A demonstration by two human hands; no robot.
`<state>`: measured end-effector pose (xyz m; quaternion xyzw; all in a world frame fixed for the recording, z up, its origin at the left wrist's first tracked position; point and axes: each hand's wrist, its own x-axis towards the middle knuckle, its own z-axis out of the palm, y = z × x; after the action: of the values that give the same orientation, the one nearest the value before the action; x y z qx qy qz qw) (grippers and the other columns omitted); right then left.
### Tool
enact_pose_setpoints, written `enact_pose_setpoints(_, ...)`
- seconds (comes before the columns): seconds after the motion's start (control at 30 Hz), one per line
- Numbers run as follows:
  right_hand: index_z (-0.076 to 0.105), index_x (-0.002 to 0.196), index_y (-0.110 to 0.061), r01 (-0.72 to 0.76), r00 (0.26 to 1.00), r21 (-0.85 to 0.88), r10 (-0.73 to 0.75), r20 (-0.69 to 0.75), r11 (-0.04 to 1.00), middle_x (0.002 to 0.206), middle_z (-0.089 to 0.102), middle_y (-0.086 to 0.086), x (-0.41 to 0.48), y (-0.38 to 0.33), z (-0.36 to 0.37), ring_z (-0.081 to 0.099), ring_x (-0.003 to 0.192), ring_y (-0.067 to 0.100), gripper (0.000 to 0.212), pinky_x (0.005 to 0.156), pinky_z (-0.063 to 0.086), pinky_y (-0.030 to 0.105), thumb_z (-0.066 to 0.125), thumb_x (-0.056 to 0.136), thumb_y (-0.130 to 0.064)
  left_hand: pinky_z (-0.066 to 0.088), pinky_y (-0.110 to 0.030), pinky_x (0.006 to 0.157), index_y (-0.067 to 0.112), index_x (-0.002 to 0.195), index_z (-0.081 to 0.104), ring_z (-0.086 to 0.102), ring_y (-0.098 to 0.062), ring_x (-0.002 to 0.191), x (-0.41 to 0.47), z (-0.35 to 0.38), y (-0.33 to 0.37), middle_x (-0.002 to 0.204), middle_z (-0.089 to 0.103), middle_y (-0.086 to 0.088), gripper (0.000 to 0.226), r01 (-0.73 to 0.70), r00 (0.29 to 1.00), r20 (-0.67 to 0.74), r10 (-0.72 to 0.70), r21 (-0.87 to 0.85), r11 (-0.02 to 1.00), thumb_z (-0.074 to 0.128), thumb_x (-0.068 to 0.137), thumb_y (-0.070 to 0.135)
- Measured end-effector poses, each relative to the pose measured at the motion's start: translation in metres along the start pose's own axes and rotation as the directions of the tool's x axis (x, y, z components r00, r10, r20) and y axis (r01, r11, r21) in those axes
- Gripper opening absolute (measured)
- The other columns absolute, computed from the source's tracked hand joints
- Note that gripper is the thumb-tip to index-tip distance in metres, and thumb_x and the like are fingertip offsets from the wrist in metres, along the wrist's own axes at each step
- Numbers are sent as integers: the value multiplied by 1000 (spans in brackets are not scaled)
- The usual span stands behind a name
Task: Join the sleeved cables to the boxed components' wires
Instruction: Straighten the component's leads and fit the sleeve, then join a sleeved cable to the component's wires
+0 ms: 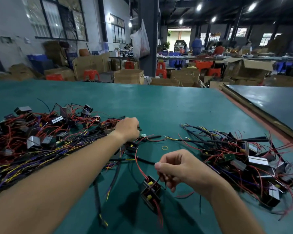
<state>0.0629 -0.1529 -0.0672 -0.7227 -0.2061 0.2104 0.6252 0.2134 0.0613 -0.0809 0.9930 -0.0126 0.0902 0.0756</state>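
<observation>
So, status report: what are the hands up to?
Left hand at the left pile's edge, grip hidden. Right hand pinches boxed component's black wire. Loose sleeved cables crisscross between.

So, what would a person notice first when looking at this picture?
A left heap and a right heap of tangled red wires and small boxes lie on the green table. Between them the right hand pinches a black wire from a boxed component, while the left hand reaches to the left heap's edge.
</observation>
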Motion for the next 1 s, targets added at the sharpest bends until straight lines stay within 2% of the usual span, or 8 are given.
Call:
enact_pose_setpoints(0.13, 62, 74, -1, 20, 1000, 23, -20, -15, 1000, 60, 58, 7, -1, 0, -3, 55, 48, 13, 19, 47, 49, 22, 66, 90, -11, 43, -38, 67, 11, 82, 55, 64, -39, 94, 5, 15, 2, 91, 66, -15, 6, -31, 999, -18, 35, 165, 986, 58, 81, 7)
enact_pose_setpoints(0.23, 65, 74, -3, 39, 999, 36, -38, -13, 999, 62, 61, 8, -1, 1, -4, 58, 51, 13, 16, 50, 51, 22, 67, 89, -6, 41, -37, 64, 11, 80, 52, 63, -39, 91, 4, 18, 1, 83, 61, -13, 11, -47, 999, -15, 50, 164, 985, 54, 80, 0)
enact_pose_setpoints(0.57, 65, 74, -6, 18, 1000, 47, -18, 11, 999, 62, 64, 6, -2, 2, -1, 60, 53, 13, 14, 54, 54, 25, 67, 88, -3, 43, -39, 67, 9, 90, 57, 61, -34, 94, -11, 12, 0, 90, 64, -11, 15, -48, 999, 26, 44, 189, 981, 52, 83, -3)
enact_pose_setpoints(0.67, 64, 76, -6, 14, 1000, 21, -14, -10, 1000, 60, 63, 2, 0, 3, -4, 59, 51, 13, 14, 52, 53, 24, 66, 89, -4, 40, -39, 67, 9, 91, 52, 57, -34, 92, -15, 10, -2, 90, 61, -12, 9, -69, 994, -75, 80, 141, 988, 50, 87, 0)
enact_pose_setpoints(0.8, 60, 79, -9, 3, 1000, 15, -3, -23, 1000, 75, 71, 9, 0, 3, -4, 58, 48, 14, 15, 47, 51, 25, 63, 93, -11, 47, -34, 72, 15, 104, 63, 60, -28, 90, -31, 5, -2, 90, 69, -7, 15, -99, 931, -363, 36, -158, 983, 61, 90, 15)
enact_pose_setpoints(0.9, 53, 83, -8, -26, 1000, 55, 26, -9, 998, 89, 75, 17, 3, 4, 0, 62, 51, 16, 15, 49, 53, 26, 58, 97, -13, 54, -27, 79, 17, 97, 75, 68, -13, 81, -51, -7, 8, 88, 75, 3, 14, -115, 920, -385, -75, -448, 887, 72, 83, 16)
enact_pose_setpoints(0.93, 51, 84, -7, -36, 999, 64, 37, -5, 997, 91, 75, 19, 3, 4, 1, 63, 52, 16, 15, 50, 54, 27, 56, 98, -13, 55, -25, 76, 15, 91, 77, 69, -10, 76, -60, -11, 14, 84, 75, 3, 11, -117, 927, -352, -129, -599, 792, 75, 81, 13)
enact_pose_setpoints(1.0, 49, 86, -7, -48, 999, 78, 49, -8, 996, 90, 74, 21, 5, 4, 4, 63, 52, 17, 15, 50, 55, 27, 54, 99, -13, 56, -23, 67, 11, 84, 75, 68, -7, 67, -81, -17, 26, 75, 74, 1, 10, -115, 953, -228, -201, -883, 455, 77, 78, 3)
